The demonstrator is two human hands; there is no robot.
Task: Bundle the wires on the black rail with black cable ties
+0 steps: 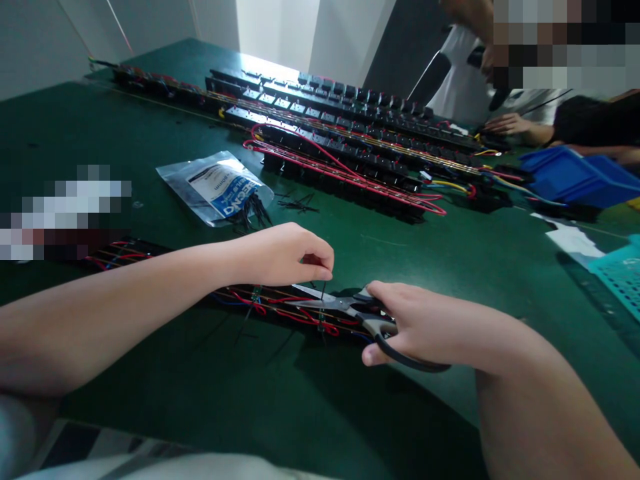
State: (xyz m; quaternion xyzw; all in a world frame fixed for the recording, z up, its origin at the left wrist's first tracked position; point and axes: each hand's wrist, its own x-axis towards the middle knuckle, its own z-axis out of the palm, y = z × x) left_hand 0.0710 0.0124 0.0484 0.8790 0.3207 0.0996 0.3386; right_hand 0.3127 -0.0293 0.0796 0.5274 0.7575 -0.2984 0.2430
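My right hand point(405, 320) grips black-handled scissors point(343, 305), whose blades are parted and reach left around a thin black cable tie point(323, 291). The tie's upright tail is pinched between the thumb and finger of my left hand point(295, 257). Below both hands lies a long black strip with red wires point(280, 307), running from the left under my forearm. Other black tie tails stick out from this strip, farther left. Beyond my left hand is a clear plastic bag point(215, 187) with a blue and white label, black ties spilling from its mouth.
Several black wired strips point(340, 147) lie across the back of the green table point(125, 143). Loose black ties point(300, 202) are beside the bag. At right are a blue bin point(580, 177), white paper point(573, 237) and a teal basket point(623, 273). A co-worker's hand point(515, 125) rests near the far strips.
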